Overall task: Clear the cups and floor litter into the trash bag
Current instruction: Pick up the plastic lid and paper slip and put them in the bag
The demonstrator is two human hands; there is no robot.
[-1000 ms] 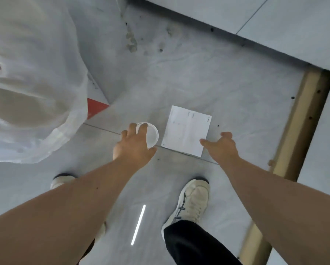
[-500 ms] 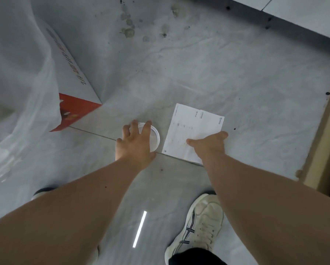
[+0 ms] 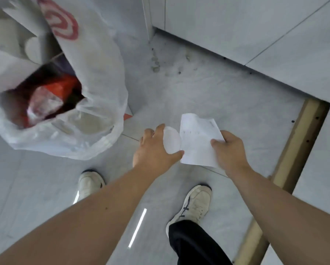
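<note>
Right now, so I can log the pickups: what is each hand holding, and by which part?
The left hand grips the clear cup around its side; the right hand pinches the paper sheet at its right edge.

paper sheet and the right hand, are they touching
Touching. The head view shows the right hand closed on the paper sheet, with the thumb lying across the sheet's near right edge and the paper bent upward.

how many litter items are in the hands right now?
2. A clear plastic lid in the left hand, and a white sheet of paper pinched in the right hand. Both sit right of the trash bag; anything under the palms is hidden.
</note>
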